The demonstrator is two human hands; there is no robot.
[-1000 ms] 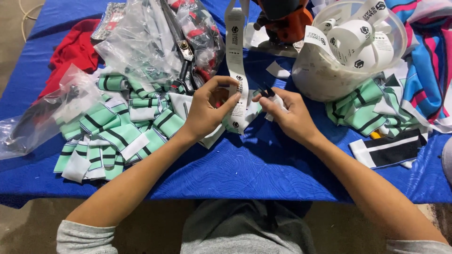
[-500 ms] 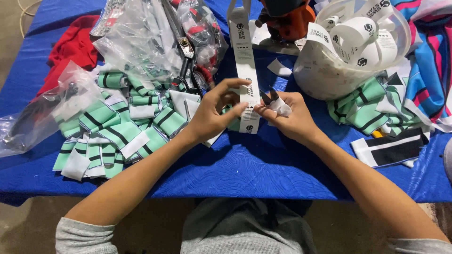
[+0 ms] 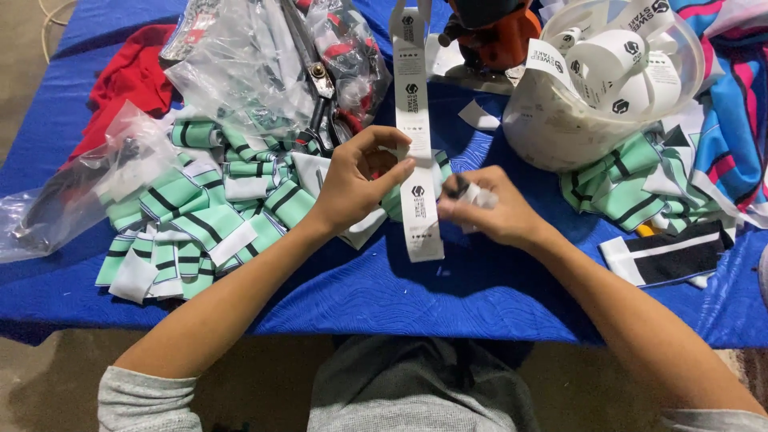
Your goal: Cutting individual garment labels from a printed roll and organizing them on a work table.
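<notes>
1. I had the left hand (image 3: 352, 180) pinched, thumb and fingers closed, on a long white label strip (image 3: 416, 152) that ran upright from the top of the view down to just above the bare blue tabletop (image 3: 480, 296)
2. My right hand (image 3: 488, 212) was curled nearly shut just beside the strip's lower part, with a small white and dark piece (image 3: 468, 192) gripped between its fingertips; I could not tell exactly what that piece was
3. The strip sat between both hands at the middle of the tabletop, its free end hanging loose below my left thumb
4. To my left lay a heap of green striped fabric pieces (image 3: 192, 232), partly under a crumpled clear plastic bag (image 3: 240, 64), with scissors (image 3: 320, 96) lying near the bag and a red cloth (image 3: 128, 76) at the far corner
5. To my right stood a white bowl (image 3: 552, 132) filled with rolled label tape, and more green striped pieces (image 3: 624, 188) lay below it
6. I judged the step in hand to be separating one label from the strip's end
7. The next move, as I judged it, called for a steady left-hand hold on the strip while the right worked at the line between two labels, without creasing the one below
</notes>
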